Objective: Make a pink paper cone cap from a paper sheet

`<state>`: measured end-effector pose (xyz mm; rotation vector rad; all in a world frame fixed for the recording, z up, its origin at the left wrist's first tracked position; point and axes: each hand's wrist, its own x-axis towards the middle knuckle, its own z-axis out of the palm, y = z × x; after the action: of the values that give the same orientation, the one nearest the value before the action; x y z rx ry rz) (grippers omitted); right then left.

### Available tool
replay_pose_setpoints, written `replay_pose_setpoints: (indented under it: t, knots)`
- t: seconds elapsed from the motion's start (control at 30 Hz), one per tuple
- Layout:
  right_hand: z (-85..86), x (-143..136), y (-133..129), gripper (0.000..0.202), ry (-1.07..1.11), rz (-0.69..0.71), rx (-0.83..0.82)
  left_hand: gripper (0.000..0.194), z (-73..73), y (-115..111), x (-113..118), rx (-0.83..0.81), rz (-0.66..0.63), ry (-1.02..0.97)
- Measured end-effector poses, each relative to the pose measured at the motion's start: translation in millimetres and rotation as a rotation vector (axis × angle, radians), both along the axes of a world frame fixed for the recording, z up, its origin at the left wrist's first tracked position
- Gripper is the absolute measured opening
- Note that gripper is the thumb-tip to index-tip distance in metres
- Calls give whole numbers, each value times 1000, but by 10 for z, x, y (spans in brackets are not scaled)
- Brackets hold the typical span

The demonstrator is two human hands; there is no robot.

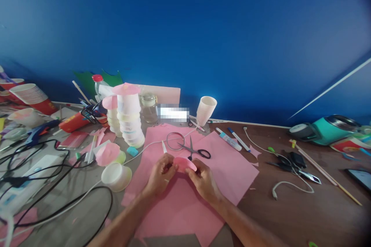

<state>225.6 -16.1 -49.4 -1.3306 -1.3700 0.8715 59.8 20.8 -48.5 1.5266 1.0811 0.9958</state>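
A small pink paper piece point(182, 163), rounded and slightly curved, is held between both hands above large pink sheets point(179, 208). My left hand point(162, 173) pinches its left edge, fingers closed. Its right edge is gripped by my right hand point(203, 179), thumb against fingers. Just beyond the hands, scissors point(203, 153) with black handles lie with blades apart, beside a round ring point(175, 141). To the left of my left hand a white paper cup point(116, 177) lies on its side, and a blue eraser-like block point(132, 151) is further back.
Stacked white cups point(131, 119) topped with pink paper stand back left. Another cup stack point(206, 110) stands by the blue wall. Black cables and a power strip point(31, 181) cover the left. Glue point(230, 141), a marker point(239, 139) and a teal kettle point(330, 129) are right.
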Motion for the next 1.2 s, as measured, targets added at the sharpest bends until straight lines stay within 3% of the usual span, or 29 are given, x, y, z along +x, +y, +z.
replay_pose_setpoints:
  t: [0.53, 0.83, 0.97, 1.07, 1.2]
  knots:
    - [-12, 3, -10, 24, -3, 57, -79, 13, -35, -22, 17, 125, 42, 1]
    - [19, -37, -33, 26, 141, -45, -164, 17, 32, -86, 25, 93, -64, 14]
    - [21, -63, -52, 21, 168, 41, -141, 13, 29, -123, 73, 127, -45, 45]
    - [46, -40, -82, 14, 181, 82, -40, 13, -6, -109, 68, 246, 22, 97]
    - [48, 18, -111, 50, 342, 90, 36, 22, -53, -54, -52, 616, 113, 221]
